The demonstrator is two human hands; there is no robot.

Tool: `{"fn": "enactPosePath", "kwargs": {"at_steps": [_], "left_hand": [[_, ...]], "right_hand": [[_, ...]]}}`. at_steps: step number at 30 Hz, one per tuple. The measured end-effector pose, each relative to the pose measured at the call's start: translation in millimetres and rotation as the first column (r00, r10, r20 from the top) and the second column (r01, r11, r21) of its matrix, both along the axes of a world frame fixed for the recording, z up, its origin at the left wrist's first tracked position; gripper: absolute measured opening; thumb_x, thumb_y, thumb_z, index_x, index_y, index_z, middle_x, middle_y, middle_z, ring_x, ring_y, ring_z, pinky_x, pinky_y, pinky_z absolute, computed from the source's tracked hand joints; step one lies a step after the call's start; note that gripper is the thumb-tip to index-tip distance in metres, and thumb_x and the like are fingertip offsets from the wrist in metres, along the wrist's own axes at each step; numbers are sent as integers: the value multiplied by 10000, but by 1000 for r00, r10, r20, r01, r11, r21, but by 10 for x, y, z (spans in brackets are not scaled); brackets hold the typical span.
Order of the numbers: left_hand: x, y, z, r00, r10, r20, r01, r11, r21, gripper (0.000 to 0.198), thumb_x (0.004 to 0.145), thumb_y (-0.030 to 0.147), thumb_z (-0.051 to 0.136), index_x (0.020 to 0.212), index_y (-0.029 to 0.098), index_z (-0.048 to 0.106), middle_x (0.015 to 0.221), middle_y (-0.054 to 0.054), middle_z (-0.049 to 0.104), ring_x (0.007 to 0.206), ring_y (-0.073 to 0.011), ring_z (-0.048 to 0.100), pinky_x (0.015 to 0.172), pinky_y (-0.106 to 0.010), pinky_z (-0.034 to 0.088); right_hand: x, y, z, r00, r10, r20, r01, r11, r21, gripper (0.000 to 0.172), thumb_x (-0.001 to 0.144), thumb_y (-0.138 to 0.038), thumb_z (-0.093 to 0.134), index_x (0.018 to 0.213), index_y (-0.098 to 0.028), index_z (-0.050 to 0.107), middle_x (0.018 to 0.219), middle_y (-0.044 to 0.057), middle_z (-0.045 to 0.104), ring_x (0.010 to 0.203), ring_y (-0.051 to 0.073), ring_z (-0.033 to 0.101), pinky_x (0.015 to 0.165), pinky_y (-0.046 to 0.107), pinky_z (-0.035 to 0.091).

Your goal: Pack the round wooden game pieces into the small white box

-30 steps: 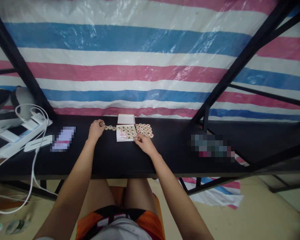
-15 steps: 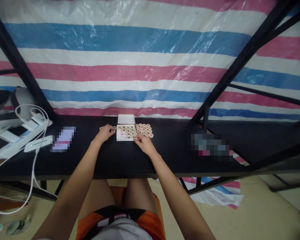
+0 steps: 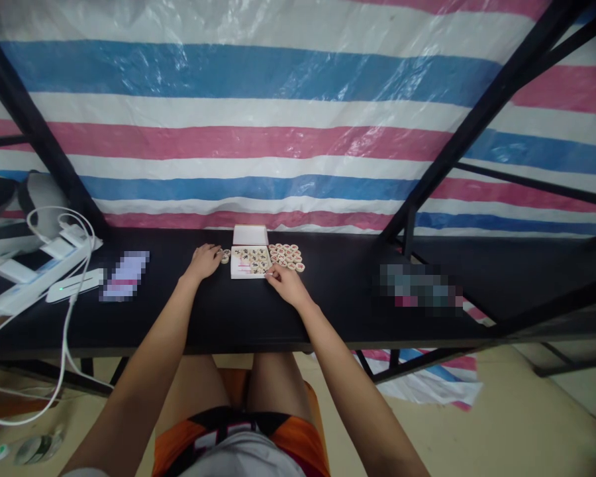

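Observation:
A shallow white box [image 3: 248,276] of Chinese chess pieces sits on the black table, its lid [image 3: 251,235] raised at the back. Round pieces with dark characters [image 3: 254,259] lie in rows inside, and a bare patch shows at its front left. My right hand [image 3: 284,281] pinches the box's front right corner. Left of the box, my left hand [image 3: 206,260] rests palm down on the table, fingers loosely stretched, hiding whatever is beneath. A few loose chess pieces [image 3: 225,256] lie by its fingertips. Red-marked pieces [image 3: 287,257] are grouped right of the box.
A blurred phone-like object [image 3: 125,275], a white device [image 3: 76,285], a power strip [image 3: 44,273] and looping white cables [image 3: 65,331] occupy the table's left. A pixelated item [image 3: 421,286] lies at right. Black metal posts [image 3: 457,132] frame the table before a striped plastic sheet [image 3: 253,142].
My left hand has drawn back to the left from beside the box, uncovering loose pieces near its fingertips. My right hand stays at the box corner.

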State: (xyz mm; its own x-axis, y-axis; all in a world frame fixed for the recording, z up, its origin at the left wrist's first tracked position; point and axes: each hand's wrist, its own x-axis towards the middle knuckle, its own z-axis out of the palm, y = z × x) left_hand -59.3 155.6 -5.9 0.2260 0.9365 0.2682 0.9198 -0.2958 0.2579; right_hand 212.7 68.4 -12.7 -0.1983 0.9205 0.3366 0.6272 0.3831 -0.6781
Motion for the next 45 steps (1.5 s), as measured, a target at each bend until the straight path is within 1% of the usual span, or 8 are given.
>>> {"fn": "enactPosePath", "kwargs": {"at_steps": [6,20,28,35,38,40,43,45], "left_hand": [[-20,-6,5,999,-31,40,31,1000,0,456,891,443,451,1190,146,626,1207,-156,612,1164,-284,528,1034,-408,342],[-21,-4,27,998,-11,59,11,1000,4,394,922,381,400,1146,169,646,1113,-131,652,1087,-261,572,1002,-387,377],[24,-152,187,992,98,76,-106,989,105,385,919,394,419,1182,197,620,1133,-118,617,1068,-264,551,979,-396,378],[-114,-294,421,938,302,167,-311,950,28,257,843,217,421,861,200,676,861,-102,679,830,-256,625,727,-322,451],[-48,-311,436,954,200,222,-204,979,-3,238,817,205,437,801,203,675,784,-68,691,767,-223,626,707,-291,444],[101,-347,420,963,-11,270,10,1000,6,238,811,204,440,821,200,677,795,-40,697,753,-192,620,712,-270,447],[399,-434,368,920,-311,237,322,947,-6,234,791,199,474,879,194,691,850,-31,698,770,-183,617,732,-268,454],[560,-478,324,900,-397,182,411,910,-47,229,790,231,523,936,203,697,831,-29,688,749,-188,613,704,-273,450]], "right_hand": [[-4,-2,2,1000,-4,-12,4,1000,-13,138,837,-312,515,841,-212,611,676,-15,608,605,139,532,615,235,375],[0,2,-8,1000,-2,-13,2,1000,-7,131,835,-299,516,835,-214,616,676,-18,619,602,138,544,617,236,382],[6,14,-27,1000,-3,-8,3,1000,-8,138,834,-301,510,840,-215,617,677,-18,616,603,137,541,618,235,381],[10,7,-15,1000,7,-22,-7,1000,-7,136,834,-299,505,831,-214,610,660,-21,602,595,137,530,614,232,379],[7,4,-13,1000,-1,-17,1,1000,-7,127,828,-291,509,833,-216,612,668,-22,604,598,136,533,617,232,384],[5,2,-10,1000,-4,-14,4,1000,-10,120,825,-284,513,839,-217,612,671,-23,606,595,134,535,614,230,385],[1,0,-7,1000,7,-8,-7,1000,-4,117,826,-276,512,842,-217,612,652,-28,597,583,133,531,602,228,382],[-1,3,-8,1000,10,-6,-10,1000,3,117,827,-271,510,841,-218,613,640,-29,591,577,132,526,607,230,385]]}}
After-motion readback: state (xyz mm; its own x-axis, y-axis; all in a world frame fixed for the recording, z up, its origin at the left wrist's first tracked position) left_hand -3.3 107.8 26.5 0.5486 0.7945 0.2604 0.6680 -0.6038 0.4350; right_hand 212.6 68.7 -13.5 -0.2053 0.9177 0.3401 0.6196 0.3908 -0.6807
